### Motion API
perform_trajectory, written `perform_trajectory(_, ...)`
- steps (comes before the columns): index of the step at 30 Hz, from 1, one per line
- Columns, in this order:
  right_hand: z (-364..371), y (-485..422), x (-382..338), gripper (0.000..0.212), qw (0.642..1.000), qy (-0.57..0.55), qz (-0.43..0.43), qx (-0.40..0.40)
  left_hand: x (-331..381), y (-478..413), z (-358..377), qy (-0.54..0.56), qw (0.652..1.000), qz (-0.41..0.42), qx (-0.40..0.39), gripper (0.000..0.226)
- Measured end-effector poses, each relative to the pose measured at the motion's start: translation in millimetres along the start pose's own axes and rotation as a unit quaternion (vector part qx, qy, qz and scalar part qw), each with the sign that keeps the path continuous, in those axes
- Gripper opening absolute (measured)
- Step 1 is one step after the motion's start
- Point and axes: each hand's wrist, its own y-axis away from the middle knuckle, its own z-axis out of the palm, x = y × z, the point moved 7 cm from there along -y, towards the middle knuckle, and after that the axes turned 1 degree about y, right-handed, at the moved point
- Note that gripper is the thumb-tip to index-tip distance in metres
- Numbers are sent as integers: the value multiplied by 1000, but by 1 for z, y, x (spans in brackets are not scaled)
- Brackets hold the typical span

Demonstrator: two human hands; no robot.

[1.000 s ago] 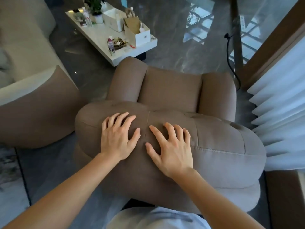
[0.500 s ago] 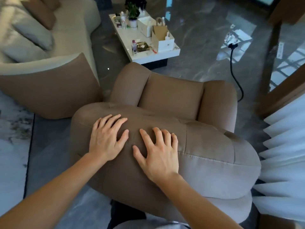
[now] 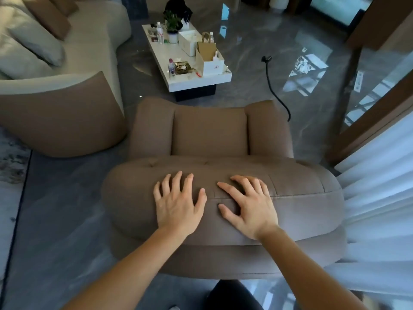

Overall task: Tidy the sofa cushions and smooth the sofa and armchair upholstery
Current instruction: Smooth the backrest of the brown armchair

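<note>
A brown upholstered armchair stands below me, seen from behind its padded backrest. My left hand lies flat on the top of the backrest, fingers spread. Beside it, my right hand also presses on the backrest, fingers apart and slightly curled. Neither hand holds anything. At the upper left is a beige sofa with a brown end panel, carrying a grey cushion and a brown cushion.
A white coffee table with bottles, a plant, boxes and a paper bag stands beyond the armchair. A black cable trails over the glossy grey floor. White curtains hang at the right. A rug edge lies at the left.
My view has swung so the armchair now faces straight ahead. Both hands have slid apart along the backrest top, the right one moving rightward.
</note>
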Motion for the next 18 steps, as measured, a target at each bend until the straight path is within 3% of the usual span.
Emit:
perform_trajectory(9, -24, 4, 92, 55, 999, -5, -28, 42, 84, 9, 22, -5, 999, -36, 4, 61)
perform_trajectory(18, -40, -10, 141, 57, 996, -14, -84, -3, 129, 6, 23, -14, 995, -86, 47, 60)
